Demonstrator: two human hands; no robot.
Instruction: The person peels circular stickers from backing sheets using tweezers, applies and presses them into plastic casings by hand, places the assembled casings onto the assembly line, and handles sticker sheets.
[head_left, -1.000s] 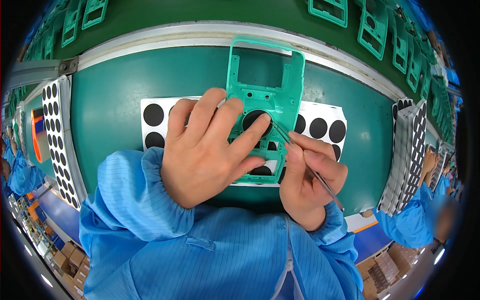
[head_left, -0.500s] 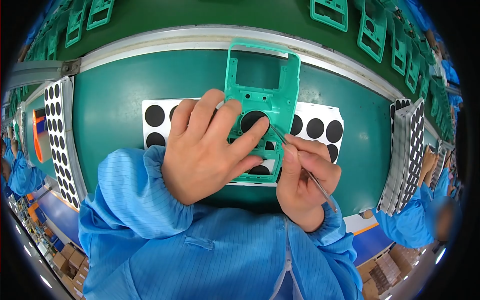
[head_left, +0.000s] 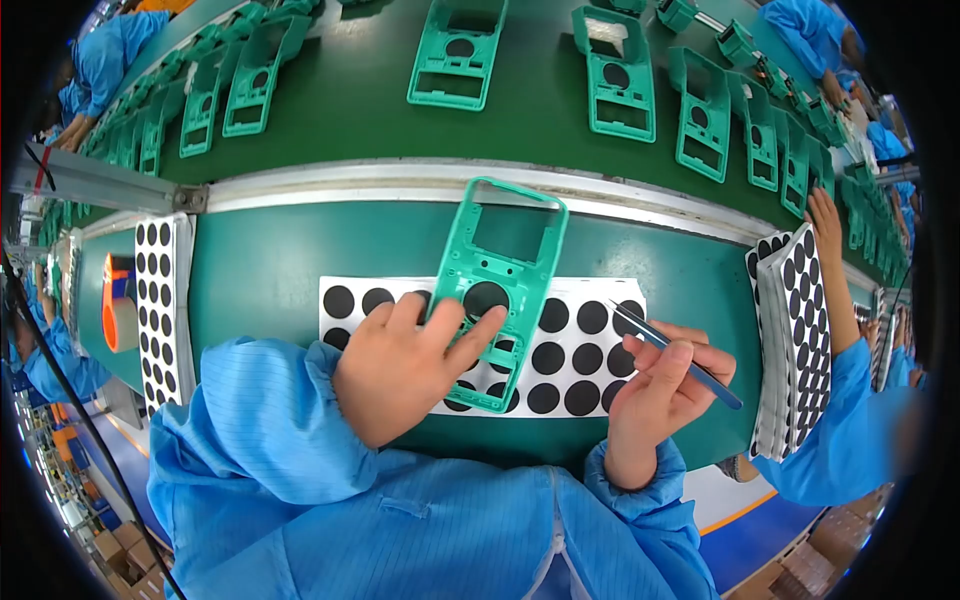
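Note:
A green plastic housing [head_left: 520, 300] with a rectangular opening at its far end lies slanted over a white sheet of round black stickers [head_left: 570, 338]. My left hand [head_left: 405, 365] grips its left side, with the index fingertip at the edge of a black disc [head_left: 487, 295] set in the housing's round recess. The left thumb is mostly hidden. Right of the housing, my right hand [head_left: 665, 390] is closed around metal tweezers [head_left: 705, 378]. Their points reach over the sheet's right part, near a sticker, and no sticker shows between them.
Stacked sticker sheets stand left [head_left: 158, 300] and right [head_left: 795, 350]. An orange object [head_left: 120, 318] sits far left. Beyond a metal rail [head_left: 340, 188], several green housings [head_left: 615, 90] rest on a dark green belt [head_left: 350, 110]. A co-worker's hand [head_left: 828, 230] is at the right.
My right hand has moved right, taking the tweezers away from the black disc. My left hand stays on the housing, which now leans more to the right. The camera view has shifted, showing more belt.

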